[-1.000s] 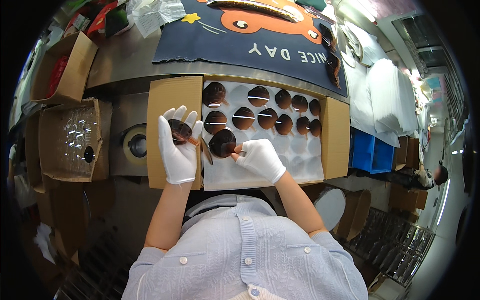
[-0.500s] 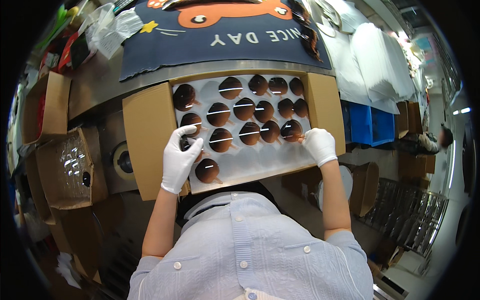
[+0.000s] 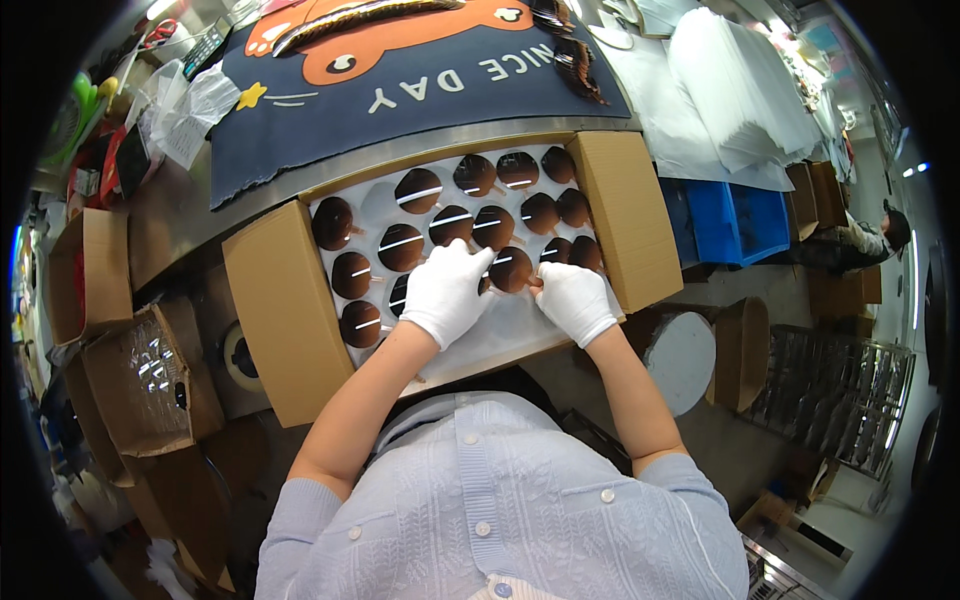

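On the left spreads the flap of a box (image 3: 278,320), whose white tray (image 3: 515,325) bears rows of tinted lenses; at mid-front the left hand (image 3: 447,292) has come in from the box's left side, fingers bent by a lens (image 3: 511,268), though whether it grips anything cannot be told; the right hand (image 3: 578,300) has moved from the tray's right end and seems to pinch that lens's tab; handling thus appears centred on this one now; the lens lies over the tray, its disc upward, tab pointing right and slightly toward the person, long axis roughly left-right; rightmost stands a blue crate (image 3: 757,222).
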`<state>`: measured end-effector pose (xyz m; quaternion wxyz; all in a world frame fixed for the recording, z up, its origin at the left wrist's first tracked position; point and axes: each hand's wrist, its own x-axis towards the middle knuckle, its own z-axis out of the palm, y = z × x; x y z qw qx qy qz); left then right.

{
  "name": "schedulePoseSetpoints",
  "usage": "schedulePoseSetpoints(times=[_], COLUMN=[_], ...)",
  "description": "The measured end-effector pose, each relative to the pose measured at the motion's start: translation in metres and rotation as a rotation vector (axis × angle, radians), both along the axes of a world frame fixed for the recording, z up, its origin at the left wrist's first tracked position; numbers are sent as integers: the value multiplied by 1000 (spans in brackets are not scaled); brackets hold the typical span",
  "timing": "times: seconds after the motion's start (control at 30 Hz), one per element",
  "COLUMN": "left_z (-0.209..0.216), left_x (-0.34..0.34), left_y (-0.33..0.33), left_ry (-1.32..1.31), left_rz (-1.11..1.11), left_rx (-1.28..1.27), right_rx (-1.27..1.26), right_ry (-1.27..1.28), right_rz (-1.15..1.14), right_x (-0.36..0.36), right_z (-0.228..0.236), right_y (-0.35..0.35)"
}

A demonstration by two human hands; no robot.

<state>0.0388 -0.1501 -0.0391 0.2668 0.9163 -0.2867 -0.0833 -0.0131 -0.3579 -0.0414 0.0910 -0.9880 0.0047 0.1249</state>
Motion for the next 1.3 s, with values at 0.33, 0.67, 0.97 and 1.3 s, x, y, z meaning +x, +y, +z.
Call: schedulePoseSetpoints(times=[0.33, 0.67, 0.97, 1.3], left_z=[8, 6, 10, 13], left_x=[-4, -26, -37, -36], left_y=[11, 29, 43, 47], left_ry=[104, 104, 100, 64], left_rz=[23, 104, 142, 130], left_rx=[69, -90, -158, -210], right_rx=[34, -126, -50, -24], right_ry=[-195, -117, 136, -114], right_rz=[-173, -97, -138, -115], right_x=[111, 140, 79, 64], right_z=[-6, -6, 16, -7], right_y=[-23, -42, -47, -43])
